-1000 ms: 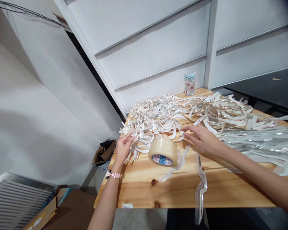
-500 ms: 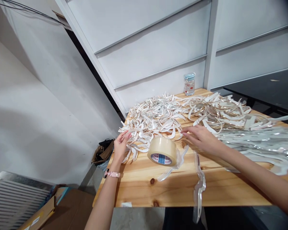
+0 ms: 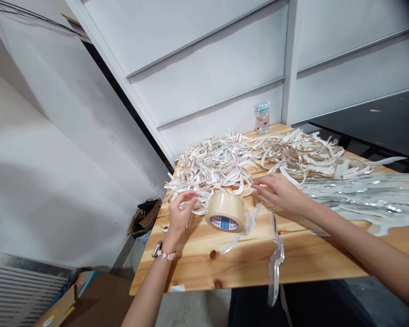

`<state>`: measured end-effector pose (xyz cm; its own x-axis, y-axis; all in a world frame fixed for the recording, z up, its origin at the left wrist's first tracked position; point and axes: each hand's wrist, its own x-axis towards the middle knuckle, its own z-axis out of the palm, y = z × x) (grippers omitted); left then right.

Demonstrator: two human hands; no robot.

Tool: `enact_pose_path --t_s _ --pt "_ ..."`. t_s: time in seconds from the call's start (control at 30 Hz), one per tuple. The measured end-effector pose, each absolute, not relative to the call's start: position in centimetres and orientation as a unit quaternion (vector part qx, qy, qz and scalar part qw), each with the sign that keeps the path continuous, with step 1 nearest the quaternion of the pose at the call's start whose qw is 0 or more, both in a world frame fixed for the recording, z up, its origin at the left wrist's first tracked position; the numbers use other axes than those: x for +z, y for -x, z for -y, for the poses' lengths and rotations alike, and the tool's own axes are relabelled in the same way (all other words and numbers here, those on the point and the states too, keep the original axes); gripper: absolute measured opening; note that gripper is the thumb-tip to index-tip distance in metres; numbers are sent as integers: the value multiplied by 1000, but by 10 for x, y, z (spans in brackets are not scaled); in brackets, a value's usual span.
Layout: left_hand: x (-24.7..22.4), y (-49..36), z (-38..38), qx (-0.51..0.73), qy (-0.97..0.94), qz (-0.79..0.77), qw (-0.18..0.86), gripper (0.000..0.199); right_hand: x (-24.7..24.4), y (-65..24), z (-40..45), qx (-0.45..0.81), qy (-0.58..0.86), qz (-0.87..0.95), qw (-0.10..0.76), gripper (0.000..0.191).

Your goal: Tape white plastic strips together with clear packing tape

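**Both hands open at the near edge of a heap of cut strips**

The left hand [image 3: 180, 212] is half open, fingers loosely curled and reaching over the near edge of the white-backed foil strips [image 3: 214, 170]. Its fingertips are among the strips, but whether they pinch one cannot be told. A pink-banded wristwatch [image 3: 161, 252] sits on that wrist.

The right hand [image 3: 280, 190] is open, with its fingers extended and angled down towards the table. Its fingertips are at the heap's edge, and it holds nothing visible. A roll of clear packing tape [image 3: 225, 211] stands on its side between the hands, closer to the left one.

Just beyond the right hand lie longer silvery strips [image 3: 368, 195]. Below it, a clear plastic strip [image 3: 275, 259] hangs over the near edge of the pine table [image 3: 303, 268]. Far ahead of both hands, a glass jar with a blue lid [image 3: 262, 118] stands by the wall; its contents cannot be made out.

Left of the left hand, a fabric basket [image 3: 143, 221] sits on the floor, holding dark items that are hard to identify.
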<state>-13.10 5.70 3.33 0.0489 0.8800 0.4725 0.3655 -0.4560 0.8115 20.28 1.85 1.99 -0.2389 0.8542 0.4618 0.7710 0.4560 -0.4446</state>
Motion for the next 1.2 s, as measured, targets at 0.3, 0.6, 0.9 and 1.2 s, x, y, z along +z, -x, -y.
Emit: enact_pose_path --t_s 0.3,0.6,0.9,1.2 --pt "46 63 -29 304 -908 -267 115 60 2 -110 129 155 388 829 373 16" --pt "70 0 -11 165 -951 -262 -2 49 -43 -78 123 -41 406 850 334 52" --pt "76 -49 -54 81 -940 -307 124 53 -50 -74 128 -17 447 839 308 61" --pt "58 13 -85 238 -822 -473 207 54 -48 -77 127 15 452 827 334 55"
